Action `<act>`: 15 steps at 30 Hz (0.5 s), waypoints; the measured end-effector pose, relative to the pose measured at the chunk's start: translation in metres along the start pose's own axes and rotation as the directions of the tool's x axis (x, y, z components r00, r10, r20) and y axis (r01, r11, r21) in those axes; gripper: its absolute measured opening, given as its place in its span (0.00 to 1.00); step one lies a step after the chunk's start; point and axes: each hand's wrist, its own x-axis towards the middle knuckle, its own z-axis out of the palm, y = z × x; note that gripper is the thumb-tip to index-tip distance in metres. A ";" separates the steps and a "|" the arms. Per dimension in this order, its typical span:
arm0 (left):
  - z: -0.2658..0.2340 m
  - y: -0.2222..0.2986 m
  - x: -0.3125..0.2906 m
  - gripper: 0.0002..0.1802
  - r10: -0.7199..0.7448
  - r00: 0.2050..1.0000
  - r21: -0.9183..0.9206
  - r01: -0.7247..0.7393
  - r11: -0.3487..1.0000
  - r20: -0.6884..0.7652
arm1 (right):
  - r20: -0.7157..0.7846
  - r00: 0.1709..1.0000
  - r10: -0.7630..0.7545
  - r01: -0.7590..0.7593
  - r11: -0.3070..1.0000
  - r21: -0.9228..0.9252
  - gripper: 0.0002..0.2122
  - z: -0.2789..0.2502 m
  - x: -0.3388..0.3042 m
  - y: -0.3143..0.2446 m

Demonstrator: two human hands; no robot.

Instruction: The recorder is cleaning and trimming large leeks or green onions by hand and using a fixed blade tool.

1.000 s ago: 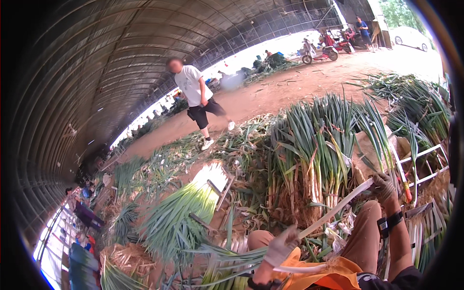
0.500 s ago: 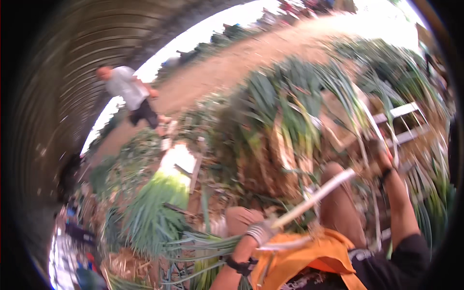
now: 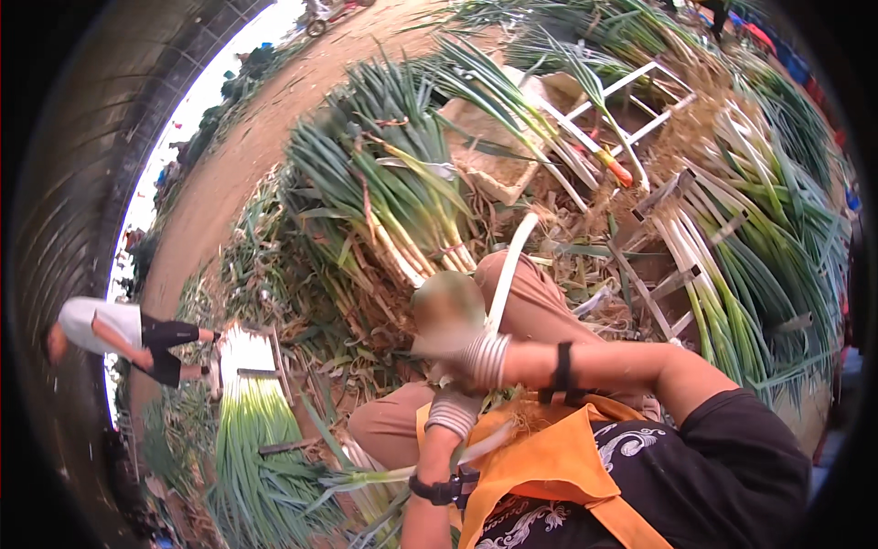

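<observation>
Above the lap, both gloved hands — right hand (image 3: 448,316), left hand (image 3: 455,395) — together, clamped on a long, pale, smooth leek stalk (image 3: 510,265), green-leaved bundles (image 3: 384,183) behind.

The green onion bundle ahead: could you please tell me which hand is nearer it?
Right. The right hand is just below the green onion bundle; the left hand sits farther back.
</observation>
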 end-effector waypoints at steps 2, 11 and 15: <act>0.013 -0.018 -0.001 0.15 0.396 0.917 0.332 -0.359 0.872 -0.049 | 0.072 0.997 0.009 -0.003 0.997 -0.080 0.12 0.011 -0.003 0.009; -0.015 0.029 -0.014 0.13 -0.104 0.990 -0.353 0.130 0.927 0.092 | -0.233 0.916 0.327 -0.389 0.584 -0.712 0.08 -0.105 0.004 0.155; 0.011 -0.005 -0.005 0.10 -0.061 0.997 -0.403 0.071 0.912 0.038 | 0.048 0.993 0.112 -0.081 0.903 -0.422 0.06 -0.035 0.006 0.087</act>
